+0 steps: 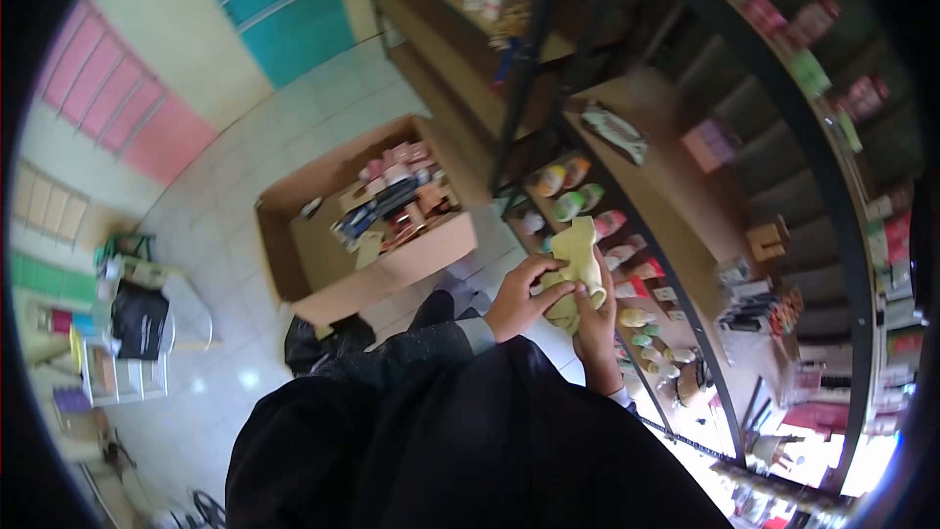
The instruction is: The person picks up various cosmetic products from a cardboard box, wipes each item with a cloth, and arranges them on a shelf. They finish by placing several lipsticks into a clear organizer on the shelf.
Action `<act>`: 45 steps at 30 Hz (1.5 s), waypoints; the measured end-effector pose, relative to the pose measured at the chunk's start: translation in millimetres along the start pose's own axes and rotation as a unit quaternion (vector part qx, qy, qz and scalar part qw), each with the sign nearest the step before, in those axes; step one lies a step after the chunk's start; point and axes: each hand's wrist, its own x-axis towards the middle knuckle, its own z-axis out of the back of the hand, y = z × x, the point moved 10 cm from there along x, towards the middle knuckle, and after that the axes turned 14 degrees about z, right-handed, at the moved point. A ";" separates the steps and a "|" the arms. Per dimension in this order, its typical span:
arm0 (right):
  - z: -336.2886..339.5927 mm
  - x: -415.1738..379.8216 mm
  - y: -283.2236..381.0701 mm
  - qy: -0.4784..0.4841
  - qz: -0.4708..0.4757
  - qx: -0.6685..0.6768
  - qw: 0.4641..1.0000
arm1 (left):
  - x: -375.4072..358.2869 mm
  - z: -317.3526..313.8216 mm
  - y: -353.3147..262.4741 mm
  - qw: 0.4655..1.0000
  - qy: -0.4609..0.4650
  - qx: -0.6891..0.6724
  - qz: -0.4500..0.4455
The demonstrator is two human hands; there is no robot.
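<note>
Shelving rack, largest structure: a black-framed rack with brown boards (685, 201) stands to the right. Small rounded containers with coloured parts (568, 204) line the lower board along its left edge; farther in on the next board lie a silver-and-dark packet (615, 130), a pink-and-purple carton (712, 144) and, nearer its right edge, a small brown carton (768, 238).

Cardboard box: a large, open, brown cardboard box (411, 269) rests on the pale tiled floor (220, 372), left of the rack. Mixed small packages, pink, dark blue, white and orange-brown (392, 198), lie jumbled toward its right-hand end; one small white item (310, 207) lies apart, near the left wall.

Hands: the left hand (524, 299) is partly closed, thumb and fingers pinching the near side of the cloth; the right hand (595, 328) is curled round its other side, thumb in front. Both grip the same piece.

Cloth: a pale yellow, soft-looking cloth (578, 245) is held up between box and rack, in front of the row of containers. Part stands upright above the fingers; the rest is bunched below. Judged by its form, its handling is only partly complete: it is gathered but neither flat, neatly folded nor set down. How many packages have been dealt with cannot be determined.
</note>
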 end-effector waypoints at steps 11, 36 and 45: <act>-6.0 11.3 -114.5 -0.035 -0.227 0.123 0.965 | -72.0 186.0 96.9 0.973 -0.201 0.063 0.092; -188.6 56.2 -264.9 -0.055 -0.402 0.128 0.905 | 10.8 513.0 404.3 0.693 -0.484 0.074 0.530; -189.6 62.5 -260.2 -0.114 -0.397 0.126 0.902 | 15.7 504.9 407.0 0.611 -0.479 0.218 0.591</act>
